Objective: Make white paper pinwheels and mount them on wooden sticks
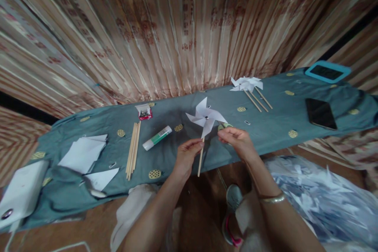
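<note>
My left hand [186,156] pinches the wooden stick of a white paper pinwheel [206,120], which stands upright above the cloth. A shiny round pin head sits at the pinwheel's centre, and the stick's lower end hangs below my fingers. Close to the right-hand blade, my right hand [238,140] has its thumb and fingers pressed together; what lies between them, if anything, is hidden. Behind those fingertips shows a green-handled tool [225,126], mostly covered. To the left lie a glue stick [157,138], several wooden sticks [133,150] and an open red box of pins [145,113].
White paper sheets [84,152] and a white device [22,189] are at the left. Finished pinwheels [247,83] lie at the back right, with a black phone [320,113] and a blue-framed tablet [327,71] beyond. A clear plastic bag [321,201] stands below the table's right side.
</note>
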A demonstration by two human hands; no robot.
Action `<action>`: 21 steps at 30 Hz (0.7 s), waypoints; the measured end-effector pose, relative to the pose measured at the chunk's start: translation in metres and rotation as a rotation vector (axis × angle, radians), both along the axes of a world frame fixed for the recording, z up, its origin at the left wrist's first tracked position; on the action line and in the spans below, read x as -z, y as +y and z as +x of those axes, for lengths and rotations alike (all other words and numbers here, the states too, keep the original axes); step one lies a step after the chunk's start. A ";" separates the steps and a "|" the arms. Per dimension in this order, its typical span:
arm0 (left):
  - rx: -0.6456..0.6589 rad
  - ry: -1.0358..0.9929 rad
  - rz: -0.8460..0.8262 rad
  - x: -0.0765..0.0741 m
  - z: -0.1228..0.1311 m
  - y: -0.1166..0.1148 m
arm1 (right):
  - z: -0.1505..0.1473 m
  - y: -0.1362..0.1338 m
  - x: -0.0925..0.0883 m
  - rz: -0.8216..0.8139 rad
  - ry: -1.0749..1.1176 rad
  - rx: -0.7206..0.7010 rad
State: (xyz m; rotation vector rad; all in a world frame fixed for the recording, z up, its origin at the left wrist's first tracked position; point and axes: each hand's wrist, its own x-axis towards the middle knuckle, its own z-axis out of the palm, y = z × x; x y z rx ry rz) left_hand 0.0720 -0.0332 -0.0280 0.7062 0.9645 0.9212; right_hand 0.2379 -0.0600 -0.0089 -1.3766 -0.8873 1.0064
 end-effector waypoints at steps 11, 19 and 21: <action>0.027 0.092 0.074 -0.004 0.001 -0.002 | 0.017 -0.004 0.001 0.102 0.088 0.209; -0.004 0.092 0.094 -0.002 0.002 0.001 | 0.009 -0.004 0.000 0.062 0.084 0.154; -0.009 0.093 0.097 -0.002 0.002 0.001 | 0.006 -0.003 0.000 0.049 0.078 0.135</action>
